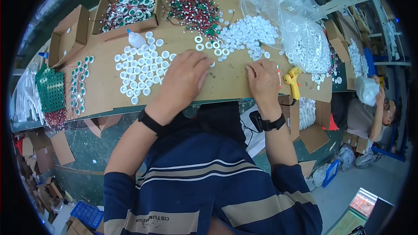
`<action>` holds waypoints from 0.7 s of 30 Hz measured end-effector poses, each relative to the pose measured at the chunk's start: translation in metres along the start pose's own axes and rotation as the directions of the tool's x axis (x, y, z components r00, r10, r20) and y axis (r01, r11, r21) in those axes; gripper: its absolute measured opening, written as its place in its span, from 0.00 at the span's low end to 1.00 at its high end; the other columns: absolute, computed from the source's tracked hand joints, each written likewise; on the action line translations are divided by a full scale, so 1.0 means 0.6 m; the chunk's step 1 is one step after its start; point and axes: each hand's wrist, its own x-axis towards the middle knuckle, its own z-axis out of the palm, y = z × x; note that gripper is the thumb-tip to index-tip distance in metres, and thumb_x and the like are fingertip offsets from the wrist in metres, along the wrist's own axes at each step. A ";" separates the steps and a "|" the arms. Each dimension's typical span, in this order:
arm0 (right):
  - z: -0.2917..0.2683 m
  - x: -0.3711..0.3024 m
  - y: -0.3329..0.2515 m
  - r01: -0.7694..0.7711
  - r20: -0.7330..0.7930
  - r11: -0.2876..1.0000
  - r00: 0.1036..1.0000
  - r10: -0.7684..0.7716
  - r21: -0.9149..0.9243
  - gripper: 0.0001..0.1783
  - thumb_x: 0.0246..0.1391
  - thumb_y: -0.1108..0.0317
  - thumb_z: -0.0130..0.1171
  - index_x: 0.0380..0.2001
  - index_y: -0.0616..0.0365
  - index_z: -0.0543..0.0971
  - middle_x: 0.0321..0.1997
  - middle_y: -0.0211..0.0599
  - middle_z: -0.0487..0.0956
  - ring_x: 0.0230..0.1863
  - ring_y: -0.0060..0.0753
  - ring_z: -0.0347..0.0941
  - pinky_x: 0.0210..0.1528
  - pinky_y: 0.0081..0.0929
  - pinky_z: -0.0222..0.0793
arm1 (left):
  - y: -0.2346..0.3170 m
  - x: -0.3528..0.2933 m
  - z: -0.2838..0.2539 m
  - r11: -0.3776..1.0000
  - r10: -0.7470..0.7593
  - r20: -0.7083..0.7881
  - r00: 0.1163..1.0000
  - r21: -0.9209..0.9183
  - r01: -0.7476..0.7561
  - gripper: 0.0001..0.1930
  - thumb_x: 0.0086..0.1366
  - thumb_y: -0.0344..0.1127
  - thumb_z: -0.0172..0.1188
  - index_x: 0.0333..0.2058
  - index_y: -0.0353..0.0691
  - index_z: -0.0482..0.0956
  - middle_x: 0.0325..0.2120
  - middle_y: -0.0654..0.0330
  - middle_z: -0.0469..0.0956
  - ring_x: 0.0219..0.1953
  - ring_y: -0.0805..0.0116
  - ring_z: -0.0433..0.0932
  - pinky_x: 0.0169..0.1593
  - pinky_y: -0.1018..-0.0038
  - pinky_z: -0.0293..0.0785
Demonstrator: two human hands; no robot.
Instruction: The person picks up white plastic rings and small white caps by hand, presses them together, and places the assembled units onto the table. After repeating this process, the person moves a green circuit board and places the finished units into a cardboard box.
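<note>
My left hand [185, 76] lies over the middle of the cardboard-covered table, its fingers bent and pressed together. A small white round piece [212, 64] shows at its fingertips; whether they grip it is hidden. Left of that hand, white round caps [141, 62] lie spread in a loose group. My right hand [262, 78] rests near the table's front edge with its fingers curled in. Anything inside its grasp is out of sight. Several white rings [218, 52] lie beyond and between the hands, beside a heap of small white discs [248, 32].
At the back are a box of green-and-white discs with red wires [130, 11], a pile of red-wired parts [191, 11] and a plastic bag of white pieces [307, 45]. A yellow glue gun [293, 80] lies right of my right hand. Another person [370, 109] holds a white bag.
</note>
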 end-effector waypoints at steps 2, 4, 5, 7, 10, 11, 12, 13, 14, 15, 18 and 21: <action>0.001 0.000 -0.008 0.005 0.011 1.000 1.000 -0.005 0.006 0.05 0.63 0.70 0.78 0.41 0.57 0.94 0.46 0.38 0.89 0.52 0.50 0.84 0.54 0.48 0.83 | -0.004 0.004 0.014 0.999 0.018 0.007 1.000 -0.029 -0.017 0.16 0.70 0.26 0.71 0.56 0.38 0.91 0.53 0.55 0.88 0.62 0.49 0.84 0.67 0.53 0.79; 0.005 -0.002 -0.018 0.009 0.012 1.000 1.000 -0.009 0.022 0.05 0.63 0.71 0.79 0.40 0.57 0.94 0.45 0.38 0.90 0.52 0.50 0.85 0.54 0.47 0.83 | -0.005 0.006 0.028 0.999 0.051 0.018 0.999 0.002 -0.051 0.16 0.71 0.26 0.70 0.56 0.38 0.90 0.54 0.56 0.88 0.62 0.50 0.84 0.67 0.53 0.79; 0.006 -0.004 -0.024 0.011 0.013 0.999 1.000 -0.011 0.030 0.04 0.62 0.72 0.79 0.40 0.57 0.93 0.45 0.38 0.90 0.52 0.50 0.85 0.54 0.47 0.83 | -0.006 0.006 0.033 0.998 0.067 0.024 0.997 0.018 -0.068 0.16 0.71 0.27 0.69 0.56 0.38 0.90 0.54 0.56 0.88 0.62 0.50 0.84 0.67 0.54 0.79; 0.007 -0.008 -0.034 0.044 0.050 0.994 0.998 -0.049 0.102 0.05 0.62 0.73 0.79 0.40 0.58 0.93 0.45 0.38 0.90 0.52 0.50 0.85 0.54 0.46 0.84 | -0.012 -0.005 0.033 0.997 0.071 0.056 0.996 0.016 -0.072 0.16 0.71 0.27 0.69 0.55 0.38 0.90 0.54 0.56 0.88 0.62 0.51 0.84 0.66 0.54 0.79; 0.006 -0.020 -0.052 0.095 0.122 0.964 0.984 -0.128 0.247 0.06 0.61 0.74 0.79 0.40 0.58 0.91 0.44 0.38 0.90 0.51 0.50 0.86 0.53 0.46 0.84 | -0.010 -0.022 0.021 0.997 0.074 0.125 0.989 0.005 -0.075 0.16 0.70 0.28 0.68 0.55 0.38 0.91 0.54 0.57 0.88 0.61 0.52 0.84 0.65 0.55 0.80; 0.005 -0.024 -0.059 0.102 0.131 0.953 0.981 -0.144 0.286 0.06 0.61 0.75 0.79 0.40 0.58 0.91 0.44 0.38 0.90 0.50 0.50 0.86 0.53 0.45 0.84 | -0.008 -0.027 0.017 0.997 0.078 0.137 0.987 -0.009 -0.077 0.15 0.70 0.28 0.70 0.54 0.39 0.91 0.53 0.56 0.89 0.61 0.51 0.85 0.66 0.55 0.80; 0.003 -0.027 -0.066 0.109 0.139 0.940 0.977 -0.161 0.325 0.07 0.60 0.76 0.79 0.41 0.58 0.91 0.44 0.38 0.90 0.50 0.50 0.86 0.53 0.45 0.84 | -0.007 -0.033 0.013 0.997 0.082 0.149 0.985 -0.023 -0.080 0.14 0.71 0.28 0.72 0.54 0.39 0.92 0.53 0.56 0.89 0.61 0.50 0.85 0.66 0.55 0.81; 0.001 -0.027 -0.071 0.117 0.145 0.924 0.973 -0.181 0.365 0.07 0.60 0.76 0.79 0.41 0.58 0.90 0.43 0.38 0.90 0.49 0.50 0.87 0.52 0.44 0.84 | -0.005 -0.037 0.009 0.996 0.085 0.160 0.983 -0.034 -0.081 0.13 0.71 0.28 0.74 0.54 0.39 0.92 0.53 0.56 0.90 0.61 0.49 0.86 0.66 0.55 0.81; 0.000 -0.027 -0.074 0.116 0.147 0.922 0.972 -0.181 0.368 0.07 0.60 0.76 0.79 0.41 0.58 0.90 0.43 0.38 0.90 0.49 0.50 0.87 0.52 0.44 0.84 | -0.004 -0.042 0.006 0.996 0.082 0.162 0.983 -0.033 -0.078 0.13 0.71 0.28 0.74 0.54 0.39 0.92 0.53 0.56 0.90 0.61 0.49 0.86 0.66 0.55 0.81; -0.003 -0.027 -0.075 0.095 0.169 0.924 0.971 -0.167 0.369 0.08 0.60 0.76 0.78 0.42 0.58 0.90 0.44 0.39 0.90 0.48 0.50 0.87 0.52 0.44 0.85 | -0.003 -0.046 0.004 0.996 0.081 0.156 0.984 -0.048 -0.074 0.14 0.70 0.27 0.75 0.53 0.39 0.93 0.53 0.56 0.90 0.60 0.49 0.86 0.65 0.55 0.81; -0.006 -0.027 -0.077 0.054 0.216 0.928 0.966 -0.142 0.369 0.09 0.61 0.76 0.78 0.44 0.59 0.91 0.44 0.39 0.90 0.48 0.49 0.88 0.52 0.43 0.85 | -0.005 -0.057 0.002 0.995 0.074 0.141 0.987 -0.079 -0.063 0.14 0.69 0.26 0.76 0.53 0.40 0.93 0.52 0.57 0.90 0.58 0.50 0.87 0.63 0.56 0.81; -0.005 -0.026 -0.080 -0.021 0.264 0.924 0.961 -0.087 0.381 0.11 0.62 0.75 0.77 0.47 0.60 0.91 0.44 0.41 0.90 0.48 0.49 0.88 0.52 0.42 0.85 | -0.012 -0.068 0.009 0.991 0.086 0.083 0.993 -0.112 -0.077 0.17 0.68 0.27 0.74 0.55 0.40 0.91 0.51 0.57 0.88 0.56 0.52 0.85 0.61 0.55 0.80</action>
